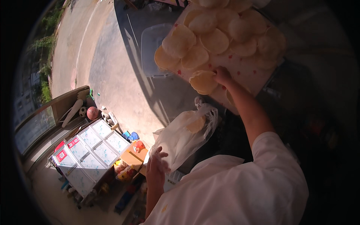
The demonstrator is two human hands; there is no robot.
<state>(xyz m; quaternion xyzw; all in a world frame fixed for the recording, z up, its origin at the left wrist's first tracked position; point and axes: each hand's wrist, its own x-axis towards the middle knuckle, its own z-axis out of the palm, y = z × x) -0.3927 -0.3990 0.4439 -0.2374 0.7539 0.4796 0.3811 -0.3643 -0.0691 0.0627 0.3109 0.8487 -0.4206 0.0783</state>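
Jutting from the pinched fingers of the right hand [223, 76], a pale round disc [203, 82] is at the near edge of a red-patterned sheet [240, 68] bearing similar discs [214, 40]. Nearer the body, the left hand [156, 163], fingers parted, meets a translucent bag [179, 139]; its grip is unclear.

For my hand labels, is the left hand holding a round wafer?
No, the right hand pinches a round wafer, while the left hand is at the plastic bag.

Overlapping thin, round, pale-yellow discs [215, 41] blocked the far part of the flat, pale, red-patterned tabletop [241, 67]; a bare strip ran free between them and the bare right forearm [256, 114].
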